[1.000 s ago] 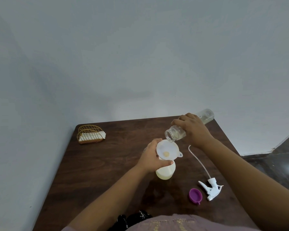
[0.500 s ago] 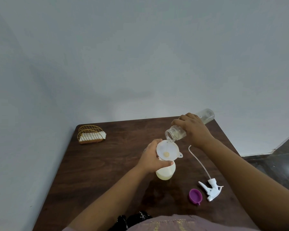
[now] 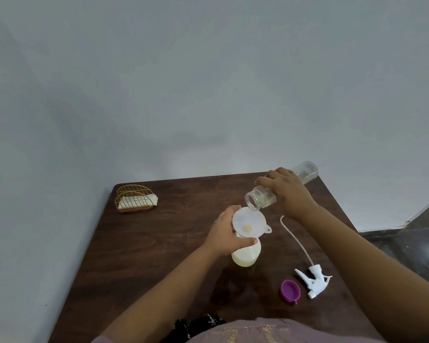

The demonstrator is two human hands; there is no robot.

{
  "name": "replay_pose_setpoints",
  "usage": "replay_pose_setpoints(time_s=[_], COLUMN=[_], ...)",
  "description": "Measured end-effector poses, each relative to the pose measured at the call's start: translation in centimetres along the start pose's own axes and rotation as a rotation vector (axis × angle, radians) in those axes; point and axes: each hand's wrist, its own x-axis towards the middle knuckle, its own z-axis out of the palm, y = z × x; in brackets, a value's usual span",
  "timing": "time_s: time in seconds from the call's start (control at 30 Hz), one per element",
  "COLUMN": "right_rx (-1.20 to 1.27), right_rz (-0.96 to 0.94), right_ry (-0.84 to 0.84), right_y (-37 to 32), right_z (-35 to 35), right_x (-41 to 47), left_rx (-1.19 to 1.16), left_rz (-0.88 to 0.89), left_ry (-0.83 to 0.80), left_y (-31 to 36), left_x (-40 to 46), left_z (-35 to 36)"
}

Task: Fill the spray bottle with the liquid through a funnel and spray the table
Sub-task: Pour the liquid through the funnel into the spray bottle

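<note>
Clear bottle (image 3: 280, 186), gripped by right hand (image 3: 289, 194), stays tilted over funnel (image 3: 249, 223); left hand (image 3: 227, 235) clasps spray bottle (image 3: 246, 254); pouring continues unchanged.

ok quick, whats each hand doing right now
Left hand: holds the funnel steady on the spray bottle.
Right hand: grips the clear bottle, tilted mouth-down over the funnel.
</note>
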Motion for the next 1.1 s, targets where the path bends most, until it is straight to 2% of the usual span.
replay_pose_setpoints(time_s=[1.1], right_rx=[-0.014], right_rz=[-0.031], right_ry=[0.019], right_y=[0.05], right_z=[0.04], right_x=[0.38], left_rx=[0.013], left_rz=[0.002], left_ry=[-0.005], left_y=[-0.16], left_x=[0.22], left_z=[-0.02])
